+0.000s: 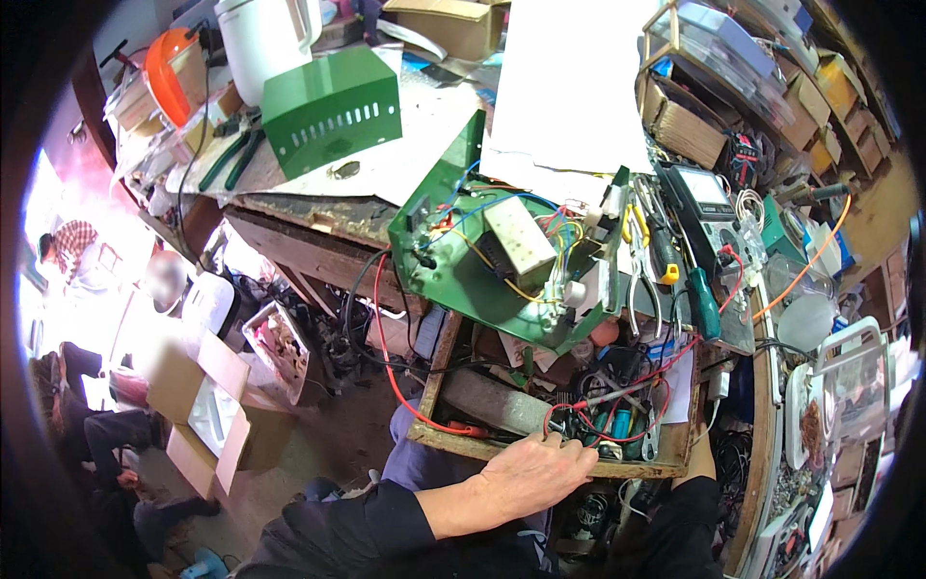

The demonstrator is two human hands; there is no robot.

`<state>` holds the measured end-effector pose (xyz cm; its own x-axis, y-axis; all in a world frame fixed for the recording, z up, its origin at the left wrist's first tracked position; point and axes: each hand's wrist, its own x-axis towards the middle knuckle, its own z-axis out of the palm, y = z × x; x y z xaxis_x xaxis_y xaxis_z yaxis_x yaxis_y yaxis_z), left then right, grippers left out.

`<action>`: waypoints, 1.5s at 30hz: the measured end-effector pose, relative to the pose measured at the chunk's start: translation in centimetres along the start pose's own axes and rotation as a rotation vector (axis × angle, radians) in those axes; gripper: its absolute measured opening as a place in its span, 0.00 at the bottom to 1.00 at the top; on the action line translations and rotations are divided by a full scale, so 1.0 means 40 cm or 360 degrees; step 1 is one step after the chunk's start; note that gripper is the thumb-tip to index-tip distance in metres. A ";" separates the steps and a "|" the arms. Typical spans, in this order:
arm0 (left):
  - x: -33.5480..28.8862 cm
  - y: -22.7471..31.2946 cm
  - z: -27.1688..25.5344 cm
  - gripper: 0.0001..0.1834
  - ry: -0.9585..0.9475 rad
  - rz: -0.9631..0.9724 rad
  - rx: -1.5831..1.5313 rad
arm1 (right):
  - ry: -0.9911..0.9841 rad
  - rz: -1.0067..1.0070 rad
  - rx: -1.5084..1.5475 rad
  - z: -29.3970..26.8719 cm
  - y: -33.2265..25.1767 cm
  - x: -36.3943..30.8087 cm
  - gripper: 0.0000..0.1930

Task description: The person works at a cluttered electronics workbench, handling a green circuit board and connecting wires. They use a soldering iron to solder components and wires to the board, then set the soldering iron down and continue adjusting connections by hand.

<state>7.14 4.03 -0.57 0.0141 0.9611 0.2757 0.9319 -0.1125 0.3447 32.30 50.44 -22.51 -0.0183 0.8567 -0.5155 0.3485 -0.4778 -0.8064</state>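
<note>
The left hand lies on the front edge of the drawer, fingers bent over it, grip uncertain. The right wrist shows beside the drawer's right side; its hand is hidden, its hold unknown. Inside lie a grey block and red leads. Beyond sits the wired green chassis, then the green cover on the worktop.

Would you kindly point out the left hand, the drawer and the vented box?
Left hand (536, 472), head view: back of the hand.
Drawer (637, 470), head view: its front wall.
Vented box (333, 112), head view: its slotted face.
</note>
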 end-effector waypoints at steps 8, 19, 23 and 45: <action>0.001 -0.002 0.004 0.15 0.0054 -0.0026 -0.0012 | 0.0088 -0.0087 0.0281 0.019 -0.014 -0.016 0.21; -0.008 -0.006 0.013 0.10 0.0070 -0.0051 -0.0022 | 0.0249 -0.0220 0.0694 -0.047 -0.004 0.019 0.25; -0.003 -0.001 0.005 0.10 0.0064 -0.0042 -0.0022 | 0.0342 -0.0328 0.0939 -0.128 0.004 0.018 0.26; -0.013 -0.003 0.015 0.18 0.0164 0.0017 -0.0060 | 0.0188 -0.0529 0.2296 -0.260 0.004 -0.298 0.35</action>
<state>7.22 3.68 -1.29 -0.0155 0.9290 0.3697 0.9177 -0.1336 0.3741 42.31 42.16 -13.47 0.1902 0.9393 -0.2855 -0.8652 0.0230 -0.5009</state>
